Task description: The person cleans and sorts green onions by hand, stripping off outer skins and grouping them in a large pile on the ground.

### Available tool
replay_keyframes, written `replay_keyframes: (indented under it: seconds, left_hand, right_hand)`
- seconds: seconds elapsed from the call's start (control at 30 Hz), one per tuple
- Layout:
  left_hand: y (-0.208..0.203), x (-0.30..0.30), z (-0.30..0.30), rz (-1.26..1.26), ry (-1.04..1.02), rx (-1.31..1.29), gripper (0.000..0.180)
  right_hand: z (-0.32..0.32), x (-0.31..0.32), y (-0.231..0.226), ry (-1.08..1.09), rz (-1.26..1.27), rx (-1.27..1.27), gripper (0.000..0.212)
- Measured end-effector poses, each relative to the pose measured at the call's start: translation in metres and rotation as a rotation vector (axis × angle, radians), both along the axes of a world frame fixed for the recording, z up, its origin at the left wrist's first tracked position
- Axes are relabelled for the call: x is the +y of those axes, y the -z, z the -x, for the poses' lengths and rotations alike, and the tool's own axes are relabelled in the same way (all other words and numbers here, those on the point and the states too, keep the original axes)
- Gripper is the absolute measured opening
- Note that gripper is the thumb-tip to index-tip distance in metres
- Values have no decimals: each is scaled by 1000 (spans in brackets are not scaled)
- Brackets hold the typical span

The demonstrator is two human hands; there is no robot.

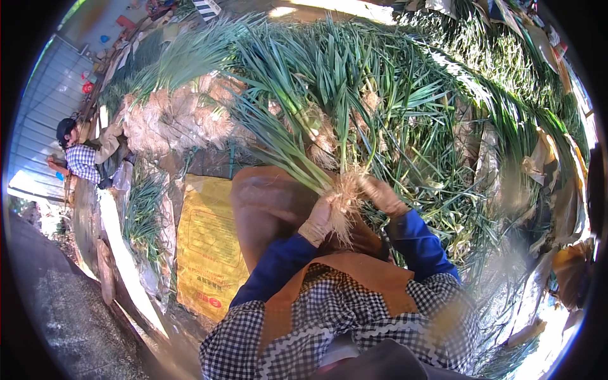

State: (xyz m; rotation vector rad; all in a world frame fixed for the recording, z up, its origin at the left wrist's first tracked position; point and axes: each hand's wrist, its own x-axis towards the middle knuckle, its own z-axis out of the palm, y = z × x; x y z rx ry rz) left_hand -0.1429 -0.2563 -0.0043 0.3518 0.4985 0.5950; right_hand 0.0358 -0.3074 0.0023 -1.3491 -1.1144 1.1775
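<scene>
In front of my lap is a small bunch of long-leaved green plants (345,193), with pale, stringy roots hanging down. My left hand (321,215) is closed around its base from the left, its fingers partly hidden by roots. On the other side, my right hand (382,193) is closed at the roots and lower stems, with its fingertips partly covered. Both hands look dirty or gloved, below blue sleeves. Just beyond them lie loose plants (320,136) with white stems and bushy roots.
Bundled plants with tan root masses (171,120) lie at the left. A broad heap of green leaves (418,107) spreads ahead and right. A yellow printed sack (212,247) lies beside my left knee. Another person (85,152) in a checked shirt is at the far left.
</scene>
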Motion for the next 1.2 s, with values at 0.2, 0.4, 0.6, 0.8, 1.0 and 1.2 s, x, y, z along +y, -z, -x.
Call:
replay_keyframes:
  seconds: [0.2,0.4,0.6,0.8,1.0,1.2]
  left_hand:
    - [12,7,31,26,38,105,29]
    - [-55,6,23,61,102,253,31]
    - [-115,-13,75,178,194,-238,43]
    - [-235,32,123,-82,58,-564,43]
    - [-274,74,134,-325,214,-915,43]
    - [-124,106,104,-154,-121,-98,36]
  right_hand:
    - [38,17,-29,-81,-281,-1177,28]
    - [11,-33,-60,-791,-239,-376,44]
    - [3,-3,-56,-261,1,16,55]
    - [0,94,16,-195,349,-647,53]
    - [-3,118,63,31,241,-882,50]
    - [-48,101,17,14,57,110,25]
